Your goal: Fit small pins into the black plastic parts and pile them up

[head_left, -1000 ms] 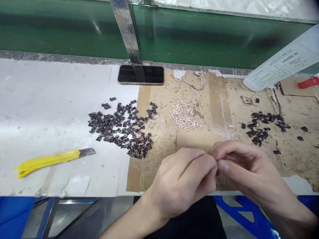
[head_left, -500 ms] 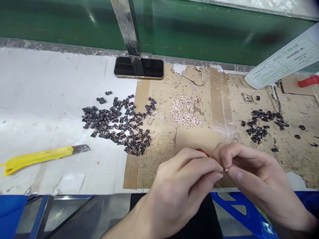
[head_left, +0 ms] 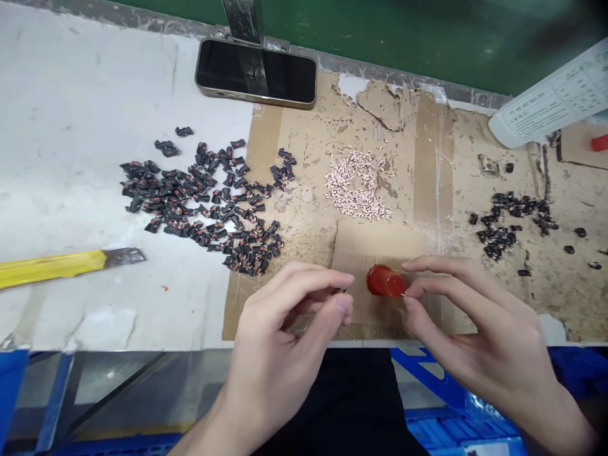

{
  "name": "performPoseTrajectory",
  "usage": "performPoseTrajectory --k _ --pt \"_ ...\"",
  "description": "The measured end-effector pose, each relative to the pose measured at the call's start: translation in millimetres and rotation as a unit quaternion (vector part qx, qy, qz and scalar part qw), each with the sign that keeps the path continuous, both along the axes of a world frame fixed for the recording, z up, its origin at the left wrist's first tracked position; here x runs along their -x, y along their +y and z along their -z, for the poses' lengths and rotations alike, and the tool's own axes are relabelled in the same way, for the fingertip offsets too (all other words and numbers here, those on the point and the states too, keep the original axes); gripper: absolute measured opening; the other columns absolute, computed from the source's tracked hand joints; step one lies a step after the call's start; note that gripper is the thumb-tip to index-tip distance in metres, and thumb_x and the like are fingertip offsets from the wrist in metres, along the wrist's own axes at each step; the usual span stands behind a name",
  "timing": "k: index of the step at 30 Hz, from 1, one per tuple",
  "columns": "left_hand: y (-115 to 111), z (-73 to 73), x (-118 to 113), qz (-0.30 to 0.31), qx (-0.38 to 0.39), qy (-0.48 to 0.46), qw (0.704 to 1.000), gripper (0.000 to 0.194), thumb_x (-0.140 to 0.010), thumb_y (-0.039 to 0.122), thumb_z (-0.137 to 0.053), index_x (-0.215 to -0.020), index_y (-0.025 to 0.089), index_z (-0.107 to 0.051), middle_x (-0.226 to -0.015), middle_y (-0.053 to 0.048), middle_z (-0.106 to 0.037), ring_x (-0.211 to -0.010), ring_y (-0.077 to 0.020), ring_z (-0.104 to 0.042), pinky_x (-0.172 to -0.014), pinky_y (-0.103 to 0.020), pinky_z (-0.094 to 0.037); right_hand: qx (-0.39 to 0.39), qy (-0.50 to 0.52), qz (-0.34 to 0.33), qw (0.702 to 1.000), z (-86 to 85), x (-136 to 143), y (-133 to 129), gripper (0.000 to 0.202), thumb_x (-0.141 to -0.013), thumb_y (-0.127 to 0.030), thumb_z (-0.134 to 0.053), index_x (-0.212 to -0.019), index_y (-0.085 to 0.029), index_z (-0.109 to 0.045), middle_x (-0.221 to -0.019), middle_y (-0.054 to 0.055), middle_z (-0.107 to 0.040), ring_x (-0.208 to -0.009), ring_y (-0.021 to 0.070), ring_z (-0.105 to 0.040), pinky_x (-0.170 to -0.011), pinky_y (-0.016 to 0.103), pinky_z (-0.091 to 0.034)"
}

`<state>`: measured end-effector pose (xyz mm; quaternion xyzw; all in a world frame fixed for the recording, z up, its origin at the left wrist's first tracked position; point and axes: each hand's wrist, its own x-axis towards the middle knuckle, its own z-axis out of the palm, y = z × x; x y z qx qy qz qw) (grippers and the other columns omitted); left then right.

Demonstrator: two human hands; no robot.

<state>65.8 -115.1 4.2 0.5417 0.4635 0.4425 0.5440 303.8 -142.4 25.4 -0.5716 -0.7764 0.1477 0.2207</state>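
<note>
My left hand [head_left: 294,329] is closed in a pinch on a small black piece [head_left: 340,290], mostly covered by the fingers. To its right, my right hand [head_left: 475,323] pinches a tiny pale piece [head_left: 403,294] between thumb and index finger, the other fingers raised. That piece is right at the round glossy end of a small red cup-shaped thing [head_left: 379,280], which stands on the cardboard [head_left: 351,244] between my hands. Beyond it lies a spread of tiny pale pink pieces [head_left: 349,196]. Many small black pieces with reddish marks [head_left: 190,190] are heaped at the left.
A yellow utility knife [head_left: 61,266] lies at the left with its blade out. Behind, a phone [head_left: 275,73] rests against a metal post [head_left: 242,19]. More dark pieces [head_left: 498,237] are scattered at the right, before a leaning white bottle [head_left: 546,95].
My hands were together at the fingertips and have moved apart. The right is now at the red cup-shaped thing, which was mostly hidden. The camera view has tilted down and closer.
</note>
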Motion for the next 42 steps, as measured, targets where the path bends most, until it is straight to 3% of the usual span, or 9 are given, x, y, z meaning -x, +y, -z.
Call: performPoseTrajectory --k 6,9,12,17,21,24,32,38,42 --pt "2 -2.6 4 0.008 -0.034 0.048 0.998 0.029 -0.096 0.004 -0.066 -0.110 0.023 -0.083 -0.097 -0.003 -0.076 -0.075 -0.0109 -0.077 -0.063 -0.015 -0.065 -0.016 -0.034 -0.016 0.999 0.0 3 4 0.020 -0.089 -0.010 -0.073 -0.101 -0.023 -0.065 -0.116 0.008 -0.075 -0.099 0.0257 -0.073 -0.089 0.043 -0.054" --pt "2 -3.5 0 0.002 -0.035 0.048 0.998 0.028 -0.095 0.003 -0.066 -0.107 0.022 -0.082 -0.094 -0.001 -0.078 -0.077 -0.0098 -0.078 -0.065 -0.012 -0.063 0.003 0.001 0.011 1.000 -4.4 3 4 0.017 -0.090 -0.012 -0.073 -0.098 -0.024 -0.066 -0.114 0.007 -0.075 -0.100 0.0246 -0.073 -0.090 0.041 -0.056" --pt "0 -4.7 -13 0.015 0.021 -0.021 0.999 0.025 -0.093 0.002 -0.069 -0.104 0.021 -0.081 -0.089 0.000 -0.081 -0.073 -0.0091 -0.078 -0.068 -0.011 -0.065 0.056 0.093 0.062 0.992 -12.5 5 1 0.011 -0.092 -0.017 -0.073 -0.092 -0.027 -0.069 -0.109 0.004 -0.076 -0.100 0.0212 -0.074 -0.089 0.034 -0.058" --pt "-2 -5.3 -33 0.074 0.155 -0.186 0.968 0.022 -0.093 0.002 -0.069 -0.102 0.019 -0.080 -0.082 0.000 -0.083 -0.070 -0.0105 -0.081 -0.069 -0.012 -0.067 0.135 0.278 0.136 0.941 -24.3 14 -3 0.013 -0.093 -0.019 -0.073 -0.088 -0.031 -0.072 -0.104 -0.001 -0.082 -0.096 0.0166 -0.080 -0.084 0.022 -0.066" --pt "0 -5.2 -36 0.086 0.229 -0.268 0.932 0.024 -0.093 -0.001 -0.070 -0.098 0.019 -0.081 -0.087 0.000 -0.085 -0.072 -0.0104 -0.082 -0.073 -0.015 -0.069 0.148 0.303 0.120 0.934 -27.3 19 1 0.015 -0.089 -0.014 -0.074 -0.087 -0.029 -0.074 -0.097 -0.001 -0.083 -0.088 0.0143 -0.081 -0.076 0.016 -0.066" --pt "1 -6.0 -36 0.088 0.262 -0.304 0.912 0.025 -0.094 -0.003 -0.070 -0.095 0.019 -0.082 -0.084 0.001 -0.085 -0.071 -0.0093 -0.082 -0.074 -0.014 -0.069 0.136 0.294 0.105 0.940 -27.5 19 3 0.016 -0.088 -0.012 -0.073 -0.085 -0.028 -0.073 -0.095 -0.001 -0.083 -0.083 0.0149 -0.080 -0.072 0.019 -0.068" --pt "3 -15.2 -34 0.076 0.379 -0.302 0.872 0.008 -0.092 0.011 -0.083 -0.089 0.017 -0.081 -0.077 0.003 -0.082 -0.069 -0.0063 -0.078 -0.070 -0.011 -0.065 0.101 0.258 0.050 0.960 -28.6 19 8 0.015 -0.089 -0.009 -0.071 -0.088 -0.024 -0.071 -0.093 -0.001 -0.082 -0.083 0.0125 -0.080 -0.075 0.017 -0.065" --pt "6 -19.3 -32 0.081 0.376 -0.292 0.875 0.008 -0.090 0.011 -0.084 -0.090 0.018 -0.082 -0.076 0.003 -0.081 -0.068 -0.0058 -0.077 -0.069 -0.010 -0.064 0.101 0.214 0.015 0.971 -29.9 16 7 0.014 -0.091 -0.010 -0.071 -0.089 -0.024 -0.071 -0.093 -0.003 -0.081 -0.082 0.0084 -0.078 -0.078 0.012 -0.061" --pt "7 -22.3 -32 0.069 0.384 -0.297 0.871 0.012 -0.089 0.006 -0.083 -0.083 0.016 -0.081 -0.071 0.002 -0.080 -0.065 -0.0056 -0.076 -0.067 -0.009 -0.063 0.107 0.210 -0.002 0.972 -30.0 12 10 0.014 -0.091 -0.012 -0.075 -0.094 -0.026 -0.073 -0.098 -0.003 -0.083 -0.088 0.0111 -0.080 -0.082 0.015 -0.063"
